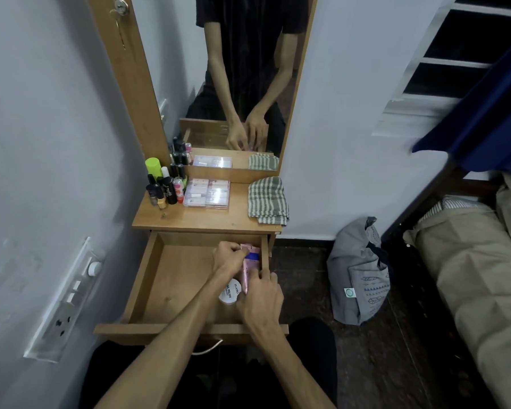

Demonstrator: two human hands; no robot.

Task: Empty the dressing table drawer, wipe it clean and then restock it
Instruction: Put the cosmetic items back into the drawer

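Two hands worked inside the open drawer at lower centre of the frame. Far left, a switch panel hung on the wall. On the desk above the drawer, bottles clustered at left, a clear case lay mid-top, and a checked cloth sat folded at right. Down in the drawer, the left hand pinched the far end of a pink tube against the right wall, while the right hand curled its fingers round the near end. A white nail polish tub lay just beside them. Right of the desk, a grey bag stood on the floor.
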